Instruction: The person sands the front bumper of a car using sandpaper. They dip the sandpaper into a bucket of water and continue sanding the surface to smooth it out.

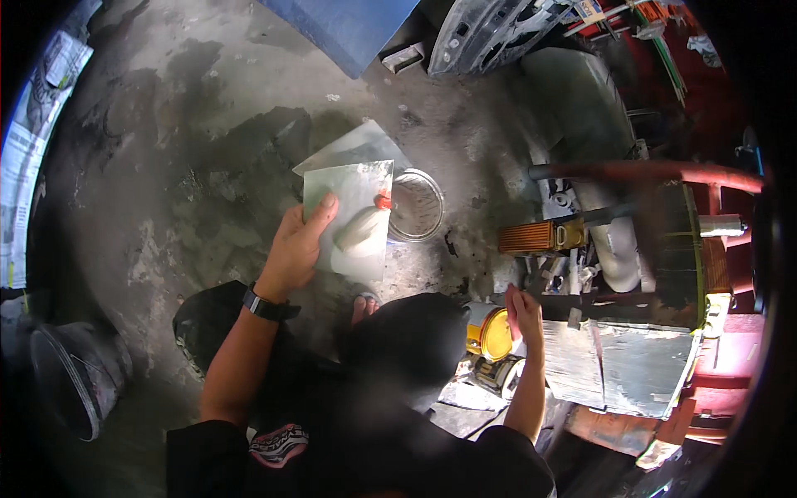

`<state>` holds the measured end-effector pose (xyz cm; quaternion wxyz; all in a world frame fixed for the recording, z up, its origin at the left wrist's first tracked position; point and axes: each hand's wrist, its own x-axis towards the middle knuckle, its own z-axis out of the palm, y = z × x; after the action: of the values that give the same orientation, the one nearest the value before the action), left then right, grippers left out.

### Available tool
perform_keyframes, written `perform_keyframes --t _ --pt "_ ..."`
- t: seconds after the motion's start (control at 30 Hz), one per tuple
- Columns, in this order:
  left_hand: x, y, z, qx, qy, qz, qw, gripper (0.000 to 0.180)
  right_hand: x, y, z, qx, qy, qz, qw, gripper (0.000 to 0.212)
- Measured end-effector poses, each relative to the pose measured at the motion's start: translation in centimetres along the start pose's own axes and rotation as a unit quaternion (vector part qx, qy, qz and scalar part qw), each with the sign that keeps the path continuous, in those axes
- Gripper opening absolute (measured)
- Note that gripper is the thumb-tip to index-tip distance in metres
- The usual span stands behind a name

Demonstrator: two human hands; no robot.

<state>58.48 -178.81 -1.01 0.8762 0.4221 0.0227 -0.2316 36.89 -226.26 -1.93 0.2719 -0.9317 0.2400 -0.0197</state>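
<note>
My left hand (pixel 300 247) grips a pale, square mixing plate (pixel 328 178) by its left edge, thumb on top. A mound of cream-coloured putty (pixel 360 232) lies on the plate, with a small red blob of paste (pixel 383 201) at its upper right. Behind the plate shows another pale flat sheet (pixel 357 139), partly covered. An open round can (pixel 422 207) stands on the floor just right of the plate. Off to the right, my right hand (pixel 526 314) is closed round a flat pinkish piece (pixel 511 309), apparently a spreader; its shape is partly hidden by the fingers.
Beside my right hand stand a yellow-lidded can (pixel 495 334) and another can (pixel 508 378). A cluttered bench (pixel 631 365) with a red frame fills the right. A dark bucket (pixel 66 382) is at lower left. A blue panel (pixel 344 25) and a car door (pixel 490 33) lie far ahead.
</note>
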Motion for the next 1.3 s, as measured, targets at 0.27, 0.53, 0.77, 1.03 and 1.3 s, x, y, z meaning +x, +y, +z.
perform_keyframes --t 0.27,0.53,0.77,1.03,1.3 --pt "1.4 -0.1 -1.0 0.041 0.072 0.082 0.993 0.036 -5.5 10.5 3.5 -0.105 0.079 0.157 0.979 0.037" --pt "0.2 1.4 -2.9 -0.041 0.154 0.113 0.981 0.037 -2.9 8.6 3.5 -0.166 0.248 -0.070 0.952 0.026" --pt "-2.3 3.9 -5.2 -0.117 0.286 0.144 0.940 0.036 7.3 -27.1 6.0 0.275 0.020 -0.379 0.883 0.049" --pt "-6.1 7.9 -5.4 -0.032 0.356 0.213 0.909 0.039 5.7 -49.6 9.4 0.369 -0.504 -0.542 0.562 0.032" --pt "-9.1 11.5 -4.8 -0.227 0.330 0.108 0.910 0.047 -0.2 -58.6 0.0 0.317 -0.459 -0.645 0.522 0.038"
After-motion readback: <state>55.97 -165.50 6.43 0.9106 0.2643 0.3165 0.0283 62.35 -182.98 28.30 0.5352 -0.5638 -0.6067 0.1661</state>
